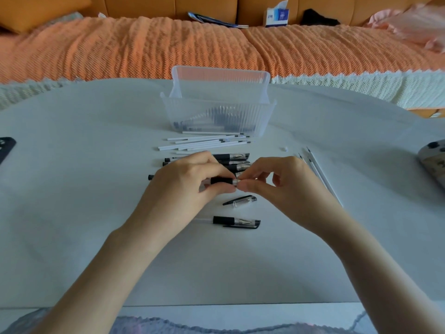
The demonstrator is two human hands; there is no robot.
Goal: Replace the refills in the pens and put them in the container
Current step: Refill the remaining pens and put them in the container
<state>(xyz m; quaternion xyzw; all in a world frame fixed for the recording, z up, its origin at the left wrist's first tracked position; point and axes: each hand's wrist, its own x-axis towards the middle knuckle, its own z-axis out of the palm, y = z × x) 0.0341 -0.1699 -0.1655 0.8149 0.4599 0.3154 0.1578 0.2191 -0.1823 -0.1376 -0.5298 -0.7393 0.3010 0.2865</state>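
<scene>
The left hand (190,179) grips a clear plastic pen with a black rubber grip (221,180) just above the pale grey tabletop (72,213), its fingers (216,168) curled round the barrel. The right hand (274,182) pinches the pen's metal-tipped end between thumb and forefinger, its other fingers loosely bent and holding nothing. Behind the hands lies a cluster of capped black-and-clear pens (234,162), partly hidden by the left hand. Farther back, a bundle of thin white refills (204,142) rests just in front of the clear ribbed plastic container (262,116), which stands at the far middle of the tabletop with several pens dimly visible through its wall. On the person's side of the hands lie a loose clear pen cap with a black clip (240,200) and a single capped pen (237,222). A few separate thin refills (317,172) lie apart to the right. A black phone (6,147) sits at the left edge and a pale game controller (433,162) at the right edge.
</scene>
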